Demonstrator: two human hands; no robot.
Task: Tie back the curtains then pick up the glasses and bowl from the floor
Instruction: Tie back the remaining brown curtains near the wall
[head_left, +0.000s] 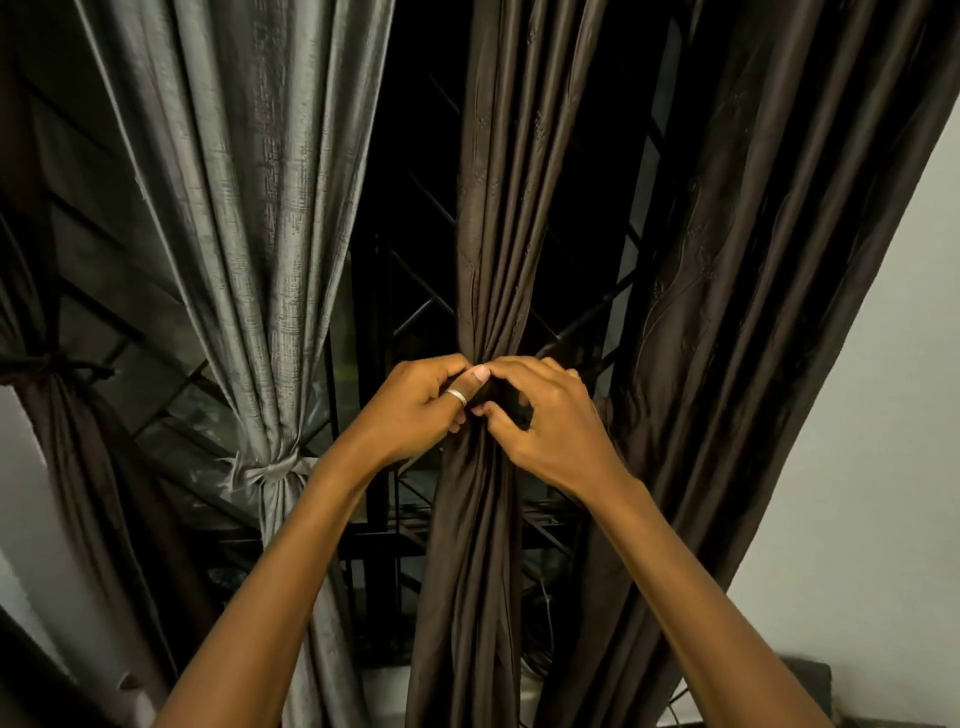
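A dark brown curtain panel (498, 234) hangs in the middle, bunched at its waist. My left hand (421, 410), a ring on its thumb, and my right hand (550, 421) meet at that waist and pinch a dark tie band wrapped round the gathered folds. To the left a grey curtain (249, 208) hangs knotted with its own grey tie (272, 473). At the far left a brown curtain (62, 441) is tied too. A wide brown curtain (769, 260) hangs loose on the right. No glasses or bowl are in view.
A dark window with a diagonal metal grille (415, 312) lies behind the curtains. A white wall (883, 415) fills the right side, with a dark furniture edge (805, 680) at the bottom right.
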